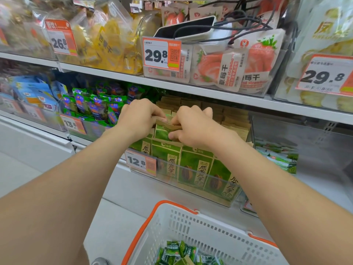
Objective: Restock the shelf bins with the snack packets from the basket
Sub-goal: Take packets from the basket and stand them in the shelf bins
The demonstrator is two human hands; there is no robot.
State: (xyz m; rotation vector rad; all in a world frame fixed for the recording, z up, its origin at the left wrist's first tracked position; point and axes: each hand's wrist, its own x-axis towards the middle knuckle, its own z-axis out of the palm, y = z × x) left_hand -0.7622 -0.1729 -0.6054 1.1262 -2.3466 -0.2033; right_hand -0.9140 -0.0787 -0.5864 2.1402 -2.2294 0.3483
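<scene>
A green and brown snack packet [162, 131] stands upright in the clear shelf bin [210, 190] on the lower shelf, behind a front row of matching packets [194, 165]. My left hand [139, 115] pinches its top edge from the left. My right hand [191, 125] grips the same packet's top and front from the right. Both hands touch each other above the packet. The white basket with orange rim [183, 222] sits below, with several small green packets [183, 253] in its bottom.
A bin of green and blue packets [95, 106] stands left of the hands. Price tags read 12.8 [140, 162] and 13.8 [73, 124]. The upper shelf holds dried strawberry bags [229, 67] with a phone and cables [187, 28] on top. A white cabinet ledge [34, 138] juts out at left.
</scene>
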